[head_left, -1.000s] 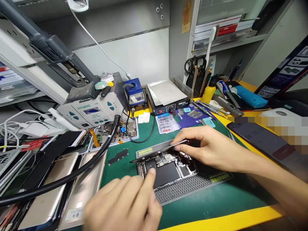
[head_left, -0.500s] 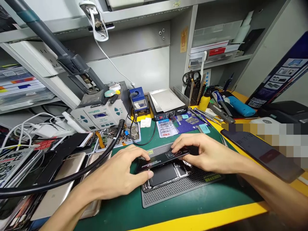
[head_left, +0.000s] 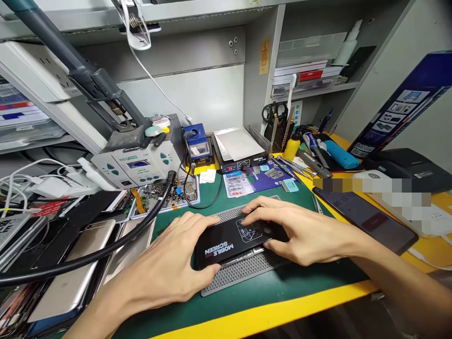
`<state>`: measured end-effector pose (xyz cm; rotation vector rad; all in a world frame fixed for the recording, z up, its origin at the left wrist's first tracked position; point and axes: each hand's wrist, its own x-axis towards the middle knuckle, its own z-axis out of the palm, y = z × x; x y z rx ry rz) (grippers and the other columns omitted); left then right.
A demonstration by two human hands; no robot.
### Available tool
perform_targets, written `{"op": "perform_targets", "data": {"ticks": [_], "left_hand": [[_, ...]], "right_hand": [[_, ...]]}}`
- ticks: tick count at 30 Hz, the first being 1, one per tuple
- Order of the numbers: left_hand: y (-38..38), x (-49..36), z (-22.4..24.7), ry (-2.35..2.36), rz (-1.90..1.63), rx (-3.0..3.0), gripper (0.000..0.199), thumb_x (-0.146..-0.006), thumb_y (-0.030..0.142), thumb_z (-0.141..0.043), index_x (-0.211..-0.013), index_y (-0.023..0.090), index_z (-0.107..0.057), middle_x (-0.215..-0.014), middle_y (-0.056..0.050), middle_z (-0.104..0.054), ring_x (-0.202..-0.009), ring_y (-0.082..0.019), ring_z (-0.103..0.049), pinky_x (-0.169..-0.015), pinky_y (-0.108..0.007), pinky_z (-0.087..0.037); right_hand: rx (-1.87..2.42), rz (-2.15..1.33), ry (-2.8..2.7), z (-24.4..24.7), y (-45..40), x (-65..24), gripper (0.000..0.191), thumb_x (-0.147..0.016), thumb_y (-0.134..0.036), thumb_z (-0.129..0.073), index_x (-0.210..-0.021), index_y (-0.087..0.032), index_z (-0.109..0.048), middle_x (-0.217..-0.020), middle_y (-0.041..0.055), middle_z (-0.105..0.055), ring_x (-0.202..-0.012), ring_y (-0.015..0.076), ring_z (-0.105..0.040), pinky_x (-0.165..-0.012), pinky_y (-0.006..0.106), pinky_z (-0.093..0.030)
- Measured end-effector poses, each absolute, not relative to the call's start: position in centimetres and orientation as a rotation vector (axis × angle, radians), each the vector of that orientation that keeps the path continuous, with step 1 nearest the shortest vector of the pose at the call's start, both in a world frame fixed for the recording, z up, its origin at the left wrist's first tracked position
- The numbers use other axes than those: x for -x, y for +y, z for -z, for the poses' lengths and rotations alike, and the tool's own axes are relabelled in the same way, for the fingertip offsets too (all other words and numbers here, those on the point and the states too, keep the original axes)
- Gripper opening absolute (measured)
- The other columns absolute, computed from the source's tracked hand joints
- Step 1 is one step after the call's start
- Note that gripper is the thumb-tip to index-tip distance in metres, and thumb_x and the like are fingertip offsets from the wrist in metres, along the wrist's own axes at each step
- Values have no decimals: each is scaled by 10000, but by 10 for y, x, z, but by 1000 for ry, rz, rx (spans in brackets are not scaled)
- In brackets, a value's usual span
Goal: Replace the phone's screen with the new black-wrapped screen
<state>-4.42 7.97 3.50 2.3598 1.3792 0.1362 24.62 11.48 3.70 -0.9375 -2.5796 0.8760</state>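
Note:
A black phone screen (head_left: 229,233) with "MOBILE SCREEN" printed on its film lies over an opened phone body (head_left: 243,257), of which only a strip along the near edge shows. My left hand (head_left: 176,256) holds the screen's left end, thumb at the near edge and fingers at the far edge. At the right end, my right hand (head_left: 300,230) grips it the same way, its index finger over the printed drawing. Beneath both parts is a grey perforated pad (head_left: 226,281) on a green mat (head_left: 197,310). Whether the screen sits flush is hidden.
A thick black hose (head_left: 141,238) curves in at the left above several used phones (head_left: 76,268). Behind stand a hot-air station (head_left: 137,162), a tray of small parts (head_left: 165,195) and a heating plate (head_left: 242,162). A phone with a timer (head_left: 367,219) lies right, beside tweezers (head_left: 317,205).
The screen was tilted up with the phone's inside showing; now it has come down over the body and covers nearly all of it. Both hands moved with it, and the view shifted slightly.

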Motion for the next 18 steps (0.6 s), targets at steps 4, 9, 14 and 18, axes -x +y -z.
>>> {"op": "perform_targets", "data": {"ticks": [4, 9, 14, 18], "left_hand": [[76, 45, -33, 1381, -131, -2369, 638, -842, 380, -657, -1410, 399, -368, -1358, 12, -516, -1282, -222, -470, -1107, -411, -412], [73, 45, -34, 1385, -127, -2343, 673, -847, 380, -677, -1434, 410, -349, -1393, 14, -500, -1311, -223, -466, -1125, -407, -405], [73, 45, -32, 1388, -137, -2326, 702, -840, 409, -705, -1446, 420, -352, -1432, 15, -490, -1350, -241, -442, -1145, -415, -390], [73, 45, -32, 1375, -158, -2312, 680, -839, 423, -711, -1429, 420, -373, -1419, 15, -498, -1343, -243, -450, -1134, -410, -401]], "right_hand": [[964, -865, -2635, -40, 114, -246, 480, -831, -158, -626, -1300, -240, -569, -1429, 54, -501, -1297, 206, -518, -1108, 315, -402], [953, -864, -2680, -43, 115, -245, 489, -848, -197, -634, -1330, -240, -563, -1449, 60, -479, -1317, 215, -501, -1110, 319, -411], [937, -839, -2724, -43, 114, -244, 528, -836, -209, -644, -1357, -243, -559, -1465, 81, -472, -1318, 253, -500, -1096, 354, -433], [942, -744, -2713, -38, 111, -236, 699, -770, -235, -682, -1439, -238, -479, -1390, 121, -518, -1236, 302, -537, -1060, 430, -457]]}}
